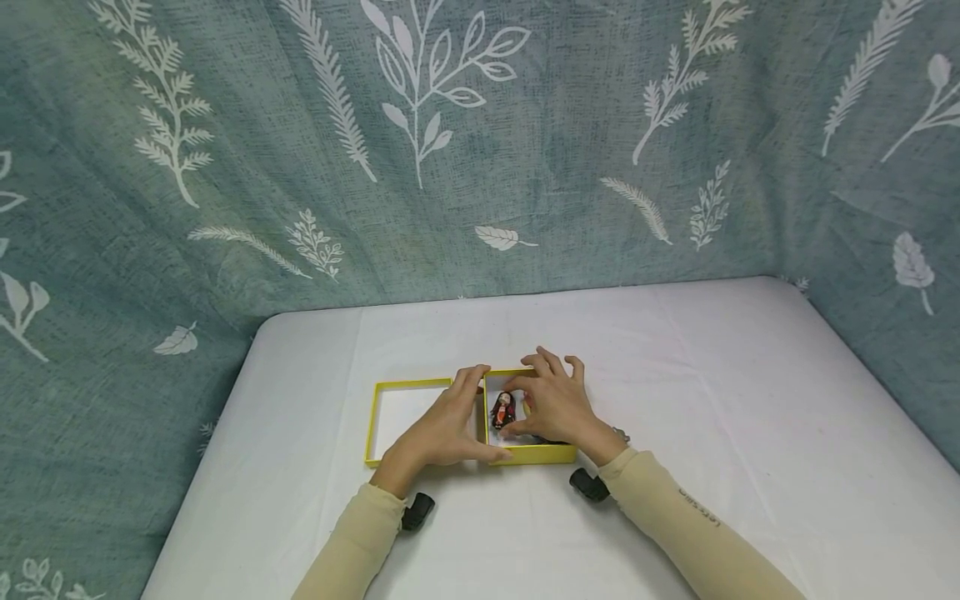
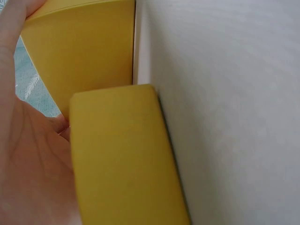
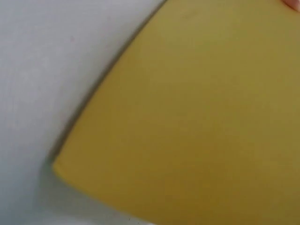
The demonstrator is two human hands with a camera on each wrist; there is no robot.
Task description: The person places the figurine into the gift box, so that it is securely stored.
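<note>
1. Only the head view shows the doll (image 1: 503, 410), lying inside the box (image 1: 534, 455) on the white counter (image 1: 675, 358), with the lid (image 1: 371, 425) just left of it.
2. The left wrist view adds the outer yellow sides of box and lid, close up; the right wrist view is nearly filled by a blurred yellow side, one fingertip cut off at its top corner.
3. The right hand (image 1: 558, 404) hides much of the box's inside; a dark thing beneath it is hard to make out.
4. The left hand (image 1: 446, 425) spans the box's left end, fingers at the back, thumb in front, gripping it.
5. The right hand arches over the box, thumb and index apart at the doll's two ends; whether they pinch it cannot be told.
</note>
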